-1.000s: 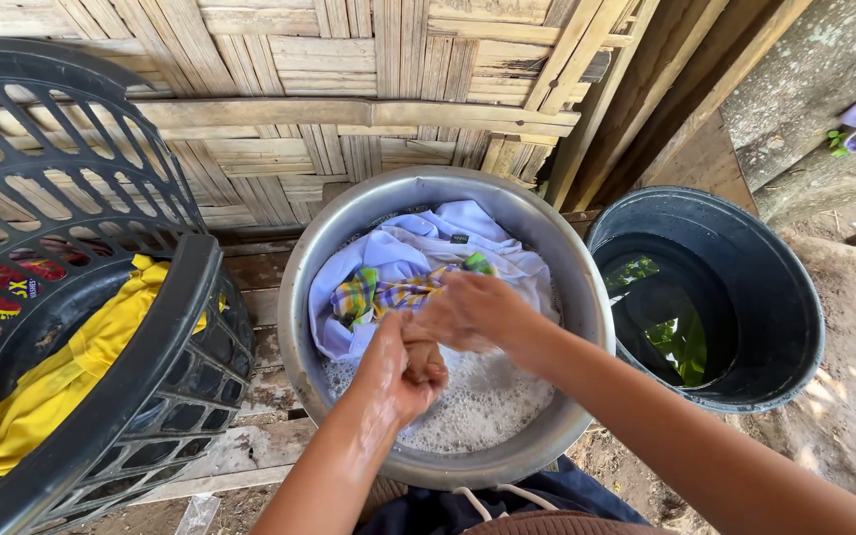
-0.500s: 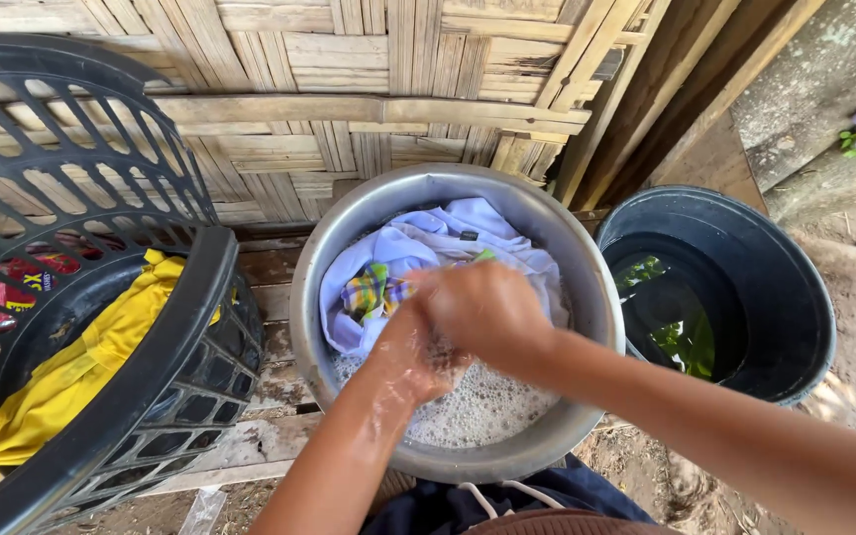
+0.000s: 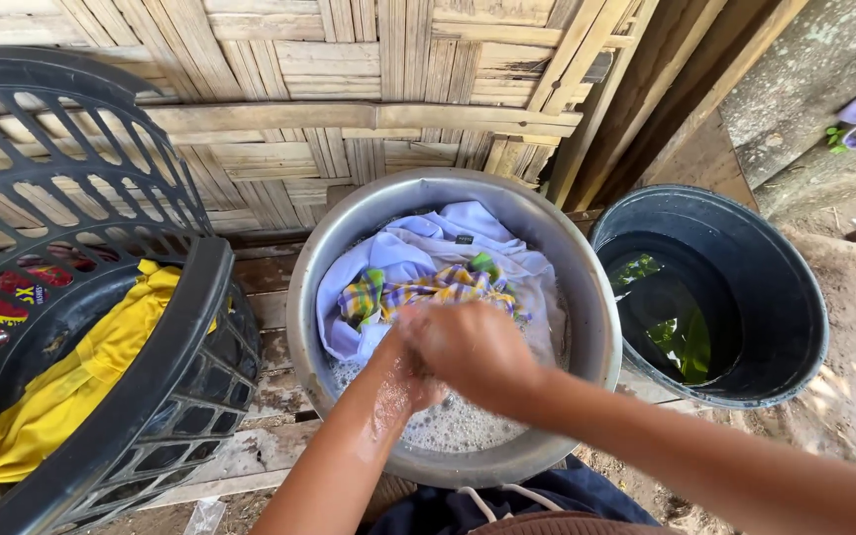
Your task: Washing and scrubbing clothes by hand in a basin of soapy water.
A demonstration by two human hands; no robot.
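Pressing together over the suds, the right hand (image 3: 473, 352) lay curled on top of the left hand (image 3: 406, 381), both closed on a fold of the checked cloth (image 3: 428, 289), apparently to rub it. That cloth sat in soapy water inside the metal basin (image 3: 587, 297), atop a pale blue garment (image 3: 418, 253). A black laundry basket (image 3: 151, 367) holding yellow fabric (image 3: 61, 396) stood beside, a dark bucket (image 3: 785, 287) opposite

Right hand (image 3: 473, 354) covers most of left hand (image 3: 410, 381); fingers blurred, grip can't be told. Plaid cloth (image 3: 418, 289) partly under both. Laundry basket (image 3: 101, 416) cut off at left & bottom edges; bucket (image 3: 745, 248) contents murky.
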